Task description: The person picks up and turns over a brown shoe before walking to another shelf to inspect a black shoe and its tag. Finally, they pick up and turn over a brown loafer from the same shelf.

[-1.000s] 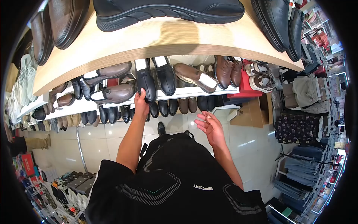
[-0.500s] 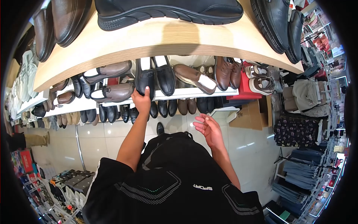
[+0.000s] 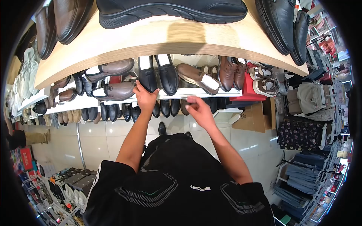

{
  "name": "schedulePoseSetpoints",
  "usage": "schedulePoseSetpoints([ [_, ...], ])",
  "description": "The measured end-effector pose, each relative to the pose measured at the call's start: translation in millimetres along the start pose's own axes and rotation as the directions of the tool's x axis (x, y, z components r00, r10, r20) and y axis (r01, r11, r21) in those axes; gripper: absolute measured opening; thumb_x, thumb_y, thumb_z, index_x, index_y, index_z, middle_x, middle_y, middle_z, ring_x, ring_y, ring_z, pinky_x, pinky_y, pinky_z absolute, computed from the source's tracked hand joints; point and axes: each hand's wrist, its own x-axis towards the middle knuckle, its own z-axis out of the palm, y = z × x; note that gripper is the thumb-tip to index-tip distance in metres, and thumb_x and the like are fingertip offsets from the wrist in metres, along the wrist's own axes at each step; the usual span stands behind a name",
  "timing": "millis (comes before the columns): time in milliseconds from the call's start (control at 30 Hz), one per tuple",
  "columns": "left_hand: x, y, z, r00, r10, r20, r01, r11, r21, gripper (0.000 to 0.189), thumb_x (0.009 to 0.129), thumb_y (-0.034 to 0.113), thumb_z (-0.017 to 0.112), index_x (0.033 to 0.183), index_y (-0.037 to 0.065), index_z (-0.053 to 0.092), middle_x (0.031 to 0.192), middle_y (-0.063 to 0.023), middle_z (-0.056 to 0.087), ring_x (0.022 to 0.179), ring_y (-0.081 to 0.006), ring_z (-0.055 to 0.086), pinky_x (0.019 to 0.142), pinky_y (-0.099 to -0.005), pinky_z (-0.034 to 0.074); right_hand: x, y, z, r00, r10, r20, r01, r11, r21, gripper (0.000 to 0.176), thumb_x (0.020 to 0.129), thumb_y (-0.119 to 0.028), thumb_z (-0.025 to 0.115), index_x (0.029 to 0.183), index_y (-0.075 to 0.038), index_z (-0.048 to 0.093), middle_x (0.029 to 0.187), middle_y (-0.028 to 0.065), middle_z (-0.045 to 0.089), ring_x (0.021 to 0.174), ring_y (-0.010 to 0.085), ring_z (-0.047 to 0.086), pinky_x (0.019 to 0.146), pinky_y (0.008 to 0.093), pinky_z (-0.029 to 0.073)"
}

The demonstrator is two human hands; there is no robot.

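Note:
On the white shelf under the wooden top stands a pair of black loafers. My left hand [image 3: 146, 98] has its thumb and fingers on either side of the toe of the left black loafer [image 3: 147, 77]. The right black loafer [image 3: 167, 77] is beside it, untouched. My right hand [image 3: 199, 111] hangs in front of the shelf edge, empty, thumb and fingers apart and slightly blurred. Nearest above it lies a tilted brown loafer [image 3: 192, 76].
A wooden top [image 3: 181, 37] with a large black shoe [image 3: 171, 10] overhangs the shelf. Brown lace-up shoes [image 3: 226, 73] and a red box [image 3: 247, 88] are on the right. More shoes line the lower level. A cardboard box [image 3: 250, 116] and folded jeans [image 3: 305, 173] are farther right.
The left black loafer has moved slightly back, its toe now higher in view. My left hand has shifted its fingers around the toe. My right hand has moved left and up toward the shelf.

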Motion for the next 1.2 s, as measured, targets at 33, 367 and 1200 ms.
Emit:
schedulePoseSetpoints([
  [33, -1, 4, -3, 1.000, -0.002, 0.000, 0.002, 1.000, 0.001, 0.110, 0.071, 0.028, 0.090, 0.155, -0.001, 0.025, 0.140, -0.0283, 0.039, 0.123, -0.0470, 0.050, 0.104, -0.0492, 0.045, 16, -25, 2, 1.000, 0.000, 0.031, 0.004, 0.993, -0.116, 0.045, 0.091, -0.015, 0.072, 0.131, -0.003, 0.057, 0.122, 0.0137, 0.065, 0.092, 0.0211, 0.071, 0.081, 0.0355, 0.056],
  [367, 5, 16, -18, 0.996, 0.020, 0.086, -0.035, 0.984, 0.174, 0.102, 0.077, 0.031, 0.085, 0.155, 0.000, 0.026, 0.144, -0.0230, 0.040, 0.123, -0.0442, 0.052, 0.103, -0.0481, 0.048, 168, -50, 60, 0.932, -0.290, 0.218, 0.350, 0.562, -0.749, 0.056, 0.085, -0.020, 0.076, 0.137, -0.013, 0.053, 0.140, 0.0145, 0.052, 0.110, 0.0367, 0.065, 0.089, 0.0492, 0.055],
  [1200, -7, 60, -87, 0.692, 0.633, 0.348, -0.616, 0.769, -0.174, 0.018, 0.081, 0.007, 0.074, 0.098, 0.003, 0.067, 0.089, -0.0124, 0.062, 0.086, -0.0337, 0.064, 0.077, -0.0438, 0.053, 59, -53, 45, 0.947, -0.161, 0.277, 0.306, 0.711, -0.633, 0.050, 0.091, -0.014, 0.067, 0.138, -0.024, 0.054, 0.100, 0.0150, 0.063, 0.081, 0.0391, 0.068, 0.071, 0.0483, 0.057],
])
